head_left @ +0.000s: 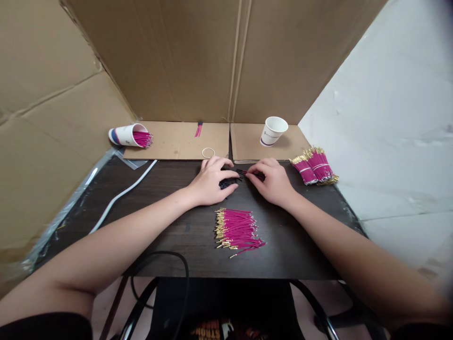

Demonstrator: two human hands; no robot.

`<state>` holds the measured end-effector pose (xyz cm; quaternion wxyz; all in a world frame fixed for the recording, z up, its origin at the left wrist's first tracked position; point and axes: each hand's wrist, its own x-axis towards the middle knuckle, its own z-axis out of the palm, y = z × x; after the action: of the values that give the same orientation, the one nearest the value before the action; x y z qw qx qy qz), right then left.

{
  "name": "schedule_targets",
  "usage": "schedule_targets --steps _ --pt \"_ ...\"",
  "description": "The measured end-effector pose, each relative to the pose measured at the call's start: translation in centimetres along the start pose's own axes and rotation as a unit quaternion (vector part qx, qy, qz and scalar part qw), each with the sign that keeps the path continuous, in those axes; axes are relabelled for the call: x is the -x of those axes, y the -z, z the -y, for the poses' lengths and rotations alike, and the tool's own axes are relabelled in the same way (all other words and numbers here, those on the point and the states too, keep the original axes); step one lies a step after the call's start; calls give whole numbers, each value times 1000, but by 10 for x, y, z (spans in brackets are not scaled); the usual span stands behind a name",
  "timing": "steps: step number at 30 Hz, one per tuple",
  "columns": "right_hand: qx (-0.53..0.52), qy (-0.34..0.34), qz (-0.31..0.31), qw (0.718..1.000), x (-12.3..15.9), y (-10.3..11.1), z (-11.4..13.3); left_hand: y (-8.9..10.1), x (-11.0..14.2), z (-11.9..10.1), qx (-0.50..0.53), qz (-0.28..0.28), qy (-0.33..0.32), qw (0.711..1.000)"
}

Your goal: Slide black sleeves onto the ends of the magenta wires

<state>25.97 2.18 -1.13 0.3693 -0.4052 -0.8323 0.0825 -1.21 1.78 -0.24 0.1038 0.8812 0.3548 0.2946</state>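
Dark clothing with a lettered print [212, 330] lies nearest the camera in the head view, below both hands. Just nearer than the left hand [214, 182], a loose pile of pink pins [239, 229] shows bare gold ends; these look left to do. The left hand's thumb and fingers stand apart over small black pieces [228, 183]. The right hand [271, 182] has thumb and fingertips pinched on a few black-tipped pins [250, 174], seemingly partway through. Beyond the left hand lie a pale ring [208, 148] and a small black-ended group [198, 130], apparently done, with a tipped cup of pins [122, 136] farther left. Beyond the right hand stands an upright cup [272, 134]; to its right, banded bundles [314, 165] look untouched.
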Motion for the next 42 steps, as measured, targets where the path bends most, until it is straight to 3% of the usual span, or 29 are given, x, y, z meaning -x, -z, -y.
schedule_targets --steps 10,19,28,35,40,42 --pt "-22 30 21 999 1 3 14 5 -2 -3 -19 59 11 998" --pt "44 22 49 998 1 7 8 1 0 -1 17 -8 9 1000" --pt "45 4 38 998 0 3 -2 1 -2 -1 49 10 50 998" --pt "49 -10 21 999 -2 -1 -7 1 -3 -2 50 5 41 998" --pt "25 -4 11 1000 -3 6 6 2 -4 -2 51 -47 60 996" --pt "-19 22 38 999 -3 10 19 2 -4 -1 52 -69 66 994"
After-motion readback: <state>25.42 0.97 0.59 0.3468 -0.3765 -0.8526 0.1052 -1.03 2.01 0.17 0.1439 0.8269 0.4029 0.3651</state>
